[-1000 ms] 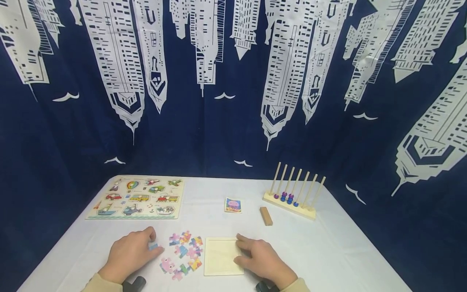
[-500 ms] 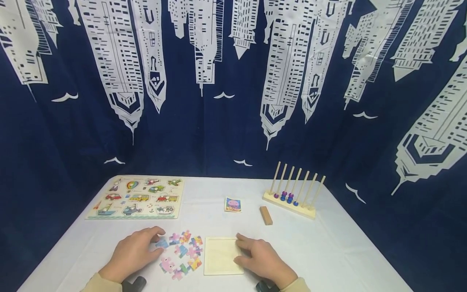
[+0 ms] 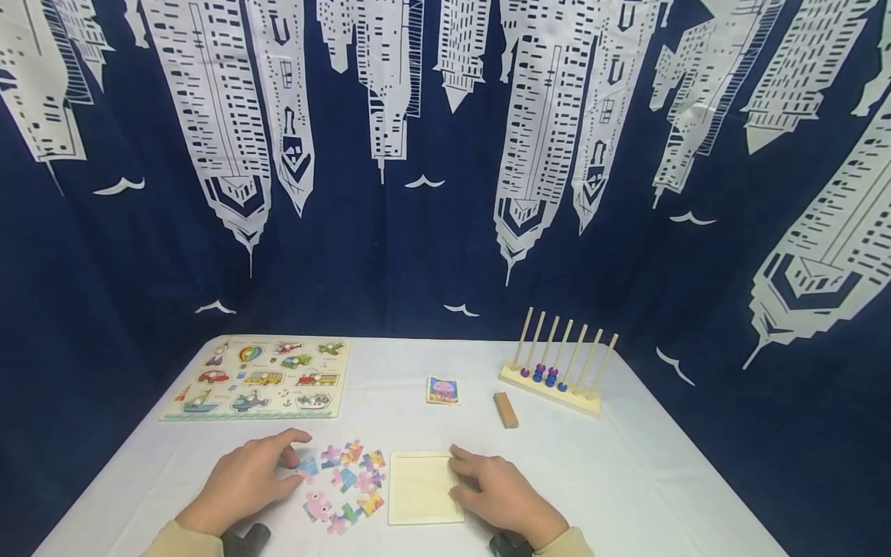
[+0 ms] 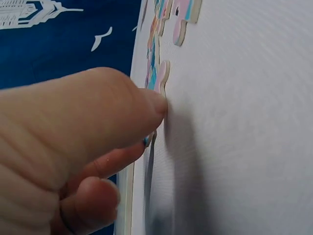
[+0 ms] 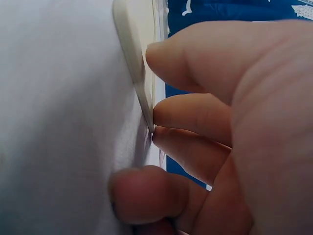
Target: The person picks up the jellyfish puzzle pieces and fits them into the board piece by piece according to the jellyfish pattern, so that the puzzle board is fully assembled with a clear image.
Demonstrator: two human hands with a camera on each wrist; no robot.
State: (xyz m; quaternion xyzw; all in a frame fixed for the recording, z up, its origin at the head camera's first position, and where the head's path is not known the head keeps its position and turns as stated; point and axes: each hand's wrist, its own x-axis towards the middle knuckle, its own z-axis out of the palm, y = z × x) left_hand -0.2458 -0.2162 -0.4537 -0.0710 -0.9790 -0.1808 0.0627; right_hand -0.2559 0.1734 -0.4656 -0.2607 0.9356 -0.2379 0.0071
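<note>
- At far left, a picture board (image 3: 254,379) with vehicles, a hot-air balloon and boats lies flat near the rear of the white surface (image 3: 668,480), before a navy cloth (image 3: 390,255) printed with upside-down white buildings.
- Nearer the front, the left hand (image 3: 240,476) is open, its thumb and index finger apart and the other fingers loosely bent.
- Just beside its fingertips lies a blue-and-pink piece (image 3: 308,466); whether they touch is hard to tell.
- Next come the other loose jigsaw pieces (image 3: 344,479), spread in a rough ring, pink, blue, yellow and green; one pink piece shows eyes.
- To their right, a shallow square tray (image 3: 425,489) of pale wood lies flat.
- Behind the tray, well apart from it, is a small picture card (image 3: 442,391).
- The right hand (image 3: 501,495) rests at the tray's right edge, fingers relaxed and slightly bent, thumb spread from the index finger.
- Behind that hand lies a brown wooden block (image 3: 506,410).
- At far right stands a pegged rack (image 3: 581,404), with purple and blue beads on some pegs.
</note>
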